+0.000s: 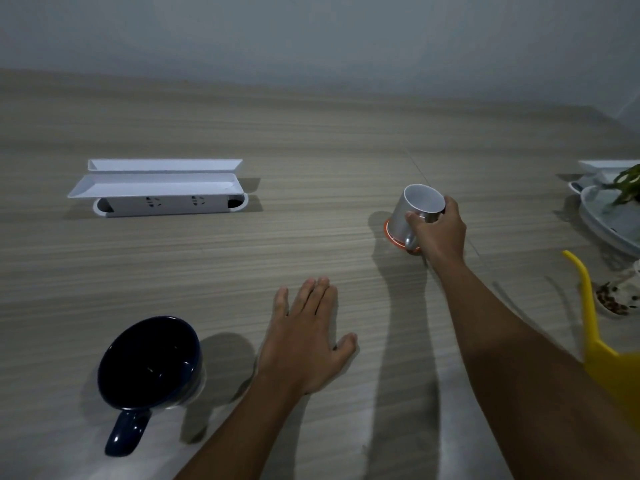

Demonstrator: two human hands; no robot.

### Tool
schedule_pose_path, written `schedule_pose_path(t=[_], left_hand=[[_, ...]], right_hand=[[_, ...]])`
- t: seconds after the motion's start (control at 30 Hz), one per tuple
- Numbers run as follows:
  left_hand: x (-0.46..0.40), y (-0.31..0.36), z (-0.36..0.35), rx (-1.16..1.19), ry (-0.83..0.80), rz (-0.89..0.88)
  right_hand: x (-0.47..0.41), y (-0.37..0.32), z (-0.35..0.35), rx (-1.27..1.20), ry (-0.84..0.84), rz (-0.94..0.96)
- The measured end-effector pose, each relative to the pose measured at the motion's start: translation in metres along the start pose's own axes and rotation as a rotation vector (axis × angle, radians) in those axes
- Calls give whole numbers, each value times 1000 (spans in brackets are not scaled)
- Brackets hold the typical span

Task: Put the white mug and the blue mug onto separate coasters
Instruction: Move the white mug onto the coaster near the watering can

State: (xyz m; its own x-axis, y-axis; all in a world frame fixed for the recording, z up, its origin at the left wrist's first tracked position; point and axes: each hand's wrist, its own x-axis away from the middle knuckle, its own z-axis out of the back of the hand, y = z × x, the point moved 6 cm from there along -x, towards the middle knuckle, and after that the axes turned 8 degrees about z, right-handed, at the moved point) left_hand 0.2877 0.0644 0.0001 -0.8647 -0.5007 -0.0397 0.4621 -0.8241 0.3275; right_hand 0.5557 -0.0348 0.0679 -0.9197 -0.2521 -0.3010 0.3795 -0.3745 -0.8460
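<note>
The white mug (410, 211) stands on an orange coaster (394, 242) at the right of the wooden table, leaning slightly. My right hand (440, 230) is closed around its handle and rim. The dark blue mug (149, 362) sits near the front left with its handle pointing toward me; a pale edge, perhaps a coaster (199, 393), shows under its right side, though I cannot tell for sure. My left hand (308, 341) lies flat on the table, fingers spread, to the right of the blue mug and holding nothing.
A white pop-up socket box (162, 188) with raised lids stands at the back left. At the right edge are a plate with a plant (613, 216), a yellow object (595, 327) and a small dish of dark bits (613, 301).
</note>
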Motion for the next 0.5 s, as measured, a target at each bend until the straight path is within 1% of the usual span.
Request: schedule_pose_path(t=[0.17,0.3,0.5], left_hand=[[-1,0,0,-5,18,-2],[-2,-1,-1,-8,1,6],[3,-2,1,-10,-18,8]], right_hand=[[5,-1,1,2,-34,-4],[10,-3,3,15,-65,-20],[41,-12,16,175,-39,-31]])
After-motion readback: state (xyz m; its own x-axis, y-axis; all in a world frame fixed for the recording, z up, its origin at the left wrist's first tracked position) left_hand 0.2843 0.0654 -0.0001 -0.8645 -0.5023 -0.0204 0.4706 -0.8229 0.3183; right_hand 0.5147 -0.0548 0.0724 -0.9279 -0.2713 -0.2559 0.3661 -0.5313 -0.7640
